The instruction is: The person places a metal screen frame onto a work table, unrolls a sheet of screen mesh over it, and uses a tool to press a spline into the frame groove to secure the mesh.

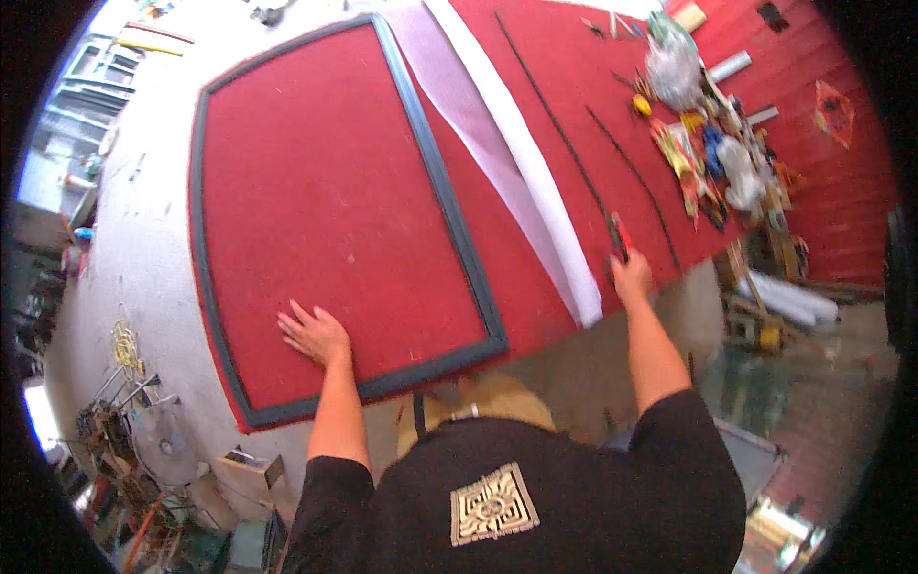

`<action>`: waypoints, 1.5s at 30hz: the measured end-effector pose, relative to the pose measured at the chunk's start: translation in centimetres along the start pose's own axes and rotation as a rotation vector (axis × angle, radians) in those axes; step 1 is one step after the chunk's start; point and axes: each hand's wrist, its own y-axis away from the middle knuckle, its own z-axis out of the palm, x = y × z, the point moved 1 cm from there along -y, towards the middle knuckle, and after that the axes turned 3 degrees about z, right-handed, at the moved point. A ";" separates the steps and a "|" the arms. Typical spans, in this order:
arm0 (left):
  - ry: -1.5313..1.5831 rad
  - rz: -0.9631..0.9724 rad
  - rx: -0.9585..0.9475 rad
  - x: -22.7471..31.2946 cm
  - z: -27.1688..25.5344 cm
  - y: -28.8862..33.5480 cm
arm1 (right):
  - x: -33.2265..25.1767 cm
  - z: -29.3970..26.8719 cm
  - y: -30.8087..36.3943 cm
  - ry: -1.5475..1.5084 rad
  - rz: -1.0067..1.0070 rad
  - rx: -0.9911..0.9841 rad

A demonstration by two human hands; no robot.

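My left hand [317, 335] lies with spread fingers on the red-covered table [316, 220], inside the lower part of a large dark grey window-like frame [442, 177]. Nothing is in it. At the table's near edge, right of the frame, my right hand [631, 277] is wrapped round a red and black hand tool [621, 234] whose exact kind I cannot make out. The tool's tip meets or overlaps the near end of a long thin dark strip [553, 120]. A shorter dark strip [633, 172] lies to the right of it.
Between frame and strips lies a long white sheet [521, 167] with a rolled edge. Clear plastic bags [674, 67], yellow-and-red packaging [679, 163] and tools clutter the table's right side. A fan [164, 445] and scrap stand on the floor at left.
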 end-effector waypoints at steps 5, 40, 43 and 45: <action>-0.077 -0.056 0.013 1.1 -0.7 -0.2 | 1.3 3.4 -1.0 0.081 -0.135 0.077; 0.030 -0.118 0.004 1.8 -1.7 -0.9 | 2.5 7.6 -1.1 0.142 -0.628 0.732; 0.024 -0.125 0.005 1.4 -1.8 -0.5 | 2.2 7.7 -1.4 0.172 -0.608 0.720; 0.006 -0.170 0.002 0.3 -2.0 0.7 | 0.8 7.8 -1.9 0.205 -0.624 0.724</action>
